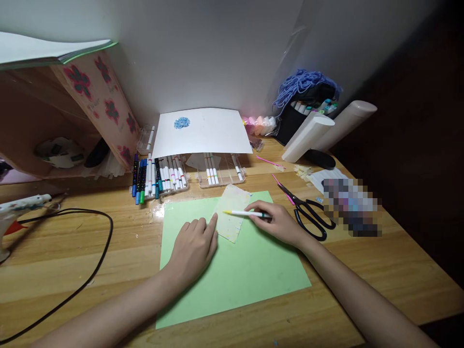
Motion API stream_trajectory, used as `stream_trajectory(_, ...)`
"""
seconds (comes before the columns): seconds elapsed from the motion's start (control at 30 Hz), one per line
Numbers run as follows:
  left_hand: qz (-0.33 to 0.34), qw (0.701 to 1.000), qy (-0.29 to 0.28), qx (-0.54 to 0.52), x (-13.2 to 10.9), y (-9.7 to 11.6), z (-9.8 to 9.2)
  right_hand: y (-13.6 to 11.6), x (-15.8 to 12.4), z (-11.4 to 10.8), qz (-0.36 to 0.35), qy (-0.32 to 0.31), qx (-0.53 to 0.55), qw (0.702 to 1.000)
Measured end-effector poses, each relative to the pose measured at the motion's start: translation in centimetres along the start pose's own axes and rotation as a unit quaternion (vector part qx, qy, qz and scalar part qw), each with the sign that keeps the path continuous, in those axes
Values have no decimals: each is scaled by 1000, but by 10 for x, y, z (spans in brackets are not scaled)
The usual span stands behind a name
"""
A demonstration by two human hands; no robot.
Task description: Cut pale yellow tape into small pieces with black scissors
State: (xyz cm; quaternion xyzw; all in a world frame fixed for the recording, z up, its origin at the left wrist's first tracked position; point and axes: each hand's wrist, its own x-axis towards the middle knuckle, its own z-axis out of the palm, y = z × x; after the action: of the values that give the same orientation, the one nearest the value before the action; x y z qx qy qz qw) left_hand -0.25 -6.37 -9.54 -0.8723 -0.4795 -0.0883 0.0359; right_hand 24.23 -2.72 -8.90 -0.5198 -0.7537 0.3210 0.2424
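A marker (241,213) with a white barrel and a yellow tip is held in my right hand (277,220), between thumb and fingers. Its tip points left, over a small pale paper piece (230,229) with faint coloured specks. Whether the tip touches the paper, I cannot tell. My left hand (194,246) lies open on a light green sheet (253,275), index finger stretched to the left edge of the small piece and the other fingers partly bent. The small piece rests on the upper part of the green sheet.
Black-handled scissors (308,212) lie right of my right hand. Behind are markers (168,174) in clear cases and a white sheet (206,135) with a blue patch. A glue gun (21,208) with a black cord (108,237) is at left; white tubes (308,137) lean at right.
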Motion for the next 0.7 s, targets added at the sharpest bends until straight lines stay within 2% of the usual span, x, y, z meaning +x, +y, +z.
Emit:
stream_trajectory(0.07,1,1000,1,-1,0,0,0,-1,-1,-1,-15,-27,-6,1000)
stream_trajectory(0.1,2,1000,0,-1,0,0,-1,0,-1,-2,-10,-19,-15,1000)
stream_trajectory(0.27,4,1000,-10,0,1,0,-2,4,2,-9,29,84,-86,992)
stream_trajectory(0.33,3,1000,-10,3,1,0,-2,4,1,-10,1,64,-78,995)
stream_trajectory(0.4,4,1000,-7,6,0,0,-1,5,0,-10,-33,15,-59,998)
stream_trajectory(0.47,5,1000,-5,9,-1,0,-1,7,0,-11,-37,-13,-54,998)
stream_trajectory(0.6,3,1000,-1,8,-1,0,0,15,2,-15,26,48,-82,995)
stream_trajectory(0.67,3,1000,1,8,0,0,0,16,2,-17,30,68,-88,993)
stream_trajectory(0.7,4,1000,1,9,0,-1,0,16,2,-18,17,59,-85,994)
